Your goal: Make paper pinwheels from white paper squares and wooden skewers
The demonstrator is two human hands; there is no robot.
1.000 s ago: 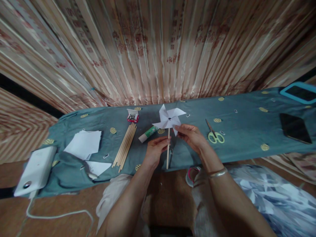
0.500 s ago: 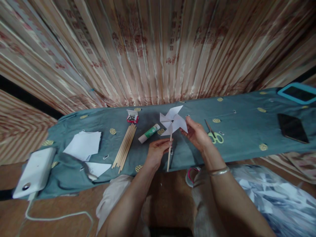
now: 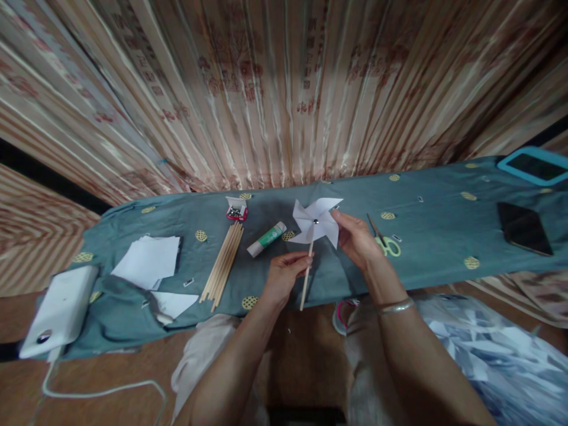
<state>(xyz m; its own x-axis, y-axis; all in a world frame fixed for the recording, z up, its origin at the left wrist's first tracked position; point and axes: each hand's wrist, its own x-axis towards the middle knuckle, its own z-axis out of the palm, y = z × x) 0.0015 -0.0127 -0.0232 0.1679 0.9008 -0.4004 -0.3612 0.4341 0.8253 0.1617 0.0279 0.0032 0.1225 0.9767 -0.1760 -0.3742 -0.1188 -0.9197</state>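
A white paper pinwheel (image 3: pixel 306 223) with a shiny pin at its centre is mounted on a thin wooden stick (image 3: pixel 306 287). My left hand (image 3: pixel 286 275) is closed, pinching the stick just below the blades. To the right, my right hand (image 3: pixel 358 239) has its fingers curled at the edge of a blade, partly hidden behind the paper. Left of the pinwheel lies a green and white glue stick (image 3: pixel 267 239). Beyond my right hand, scissors (image 3: pixel 388 246) with yellow-green handles rest on the cloth.
A bundle of wooden sticks (image 3: pixel 222 266) lies left of the glue stick, below a small red box of pins (image 3: pixel 236 210). White paper sheets (image 3: pixel 148 260) and a white corded device (image 3: pixel 60 310) are farther left. A dark phone (image 3: pixel 524 228) and blue-framed tablet (image 3: pixel 535 165) sit right.
The pinwheel's blades have turned a little, and its head has shifted slightly right and down. Both hands stay close to it, the left still on the stick.
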